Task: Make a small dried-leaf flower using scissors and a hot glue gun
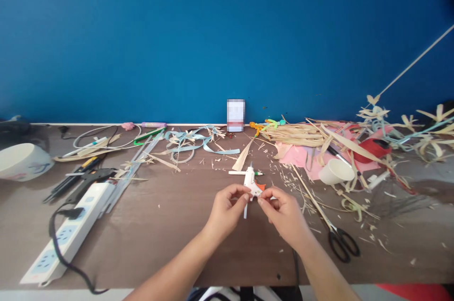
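Note:
A small white glue gun [249, 179] with an orange trigger is at the middle of the table, its nozzle pointing away from me. A pale stick [245, 212] shows below it, near my left fingertips. My left hand [229, 207] is closed in a pinch at the gun's near end. Opposite it, my right hand [283, 210] also pinches, thumb against fingers. The fingertips of both hands nearly meet in front of the gun. Whatever they hold is too small to make out. Behind the gun lies a white marker [237, 173], partly hidden by it.
A white power strip [76, 230] with a plugged-in black cord and a black glue gun [90, 183] are at left. Black-handled scissors [343, 244] lie right, below a paper cup [336, 172], dried husk strips [294, 133] and pink paper [298, 155]. A white bowl [24, 161] stands far left.

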